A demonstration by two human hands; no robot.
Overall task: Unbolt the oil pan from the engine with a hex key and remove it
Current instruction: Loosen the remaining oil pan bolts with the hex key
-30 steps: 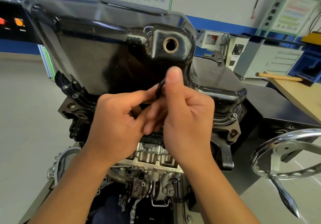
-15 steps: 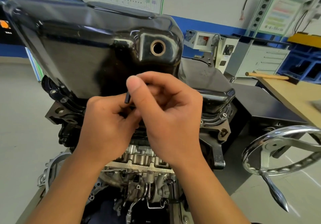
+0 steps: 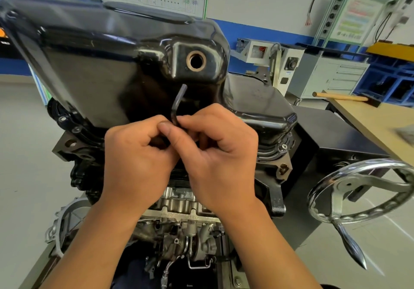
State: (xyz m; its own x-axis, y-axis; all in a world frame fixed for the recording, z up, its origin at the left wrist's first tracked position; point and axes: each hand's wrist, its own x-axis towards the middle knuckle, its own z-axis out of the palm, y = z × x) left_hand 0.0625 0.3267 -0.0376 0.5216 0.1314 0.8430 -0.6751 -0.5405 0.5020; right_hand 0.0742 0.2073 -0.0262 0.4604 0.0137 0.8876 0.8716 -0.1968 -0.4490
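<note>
A glossy black oil pan [image 3: 107, 55] sits on top of the upturned engine [image 3: 179, 226], its open drain hole [image 3: 196, 59] facing me. A dark hex key [image 3: 178, 102] sticks up in front of the pan's near wall, below the drain hole. My right hand [image 3: 221, 154] pinches the key's lower part between thumb and fingers. My left hand [image 3: 134, 161] is curled against it, fingers at the key's base near the pan's flange. The bolt and the key's tip are hidden behind my hands.
A chrome handwheel [image 3: 363, 190] with a pointed handle stands at the right of the engine stand. Behind it are a black box [image 3: 340, 136] and a wooden bench [image 3: 369, 118] with a hammer handle [image 3: 340, 96]. Grey floor lies to the left.
The hex key's free arm has swung from leaning right, through low and left, to standing upright now. Both hands shifted around it, and the view moved slightly.
</note>
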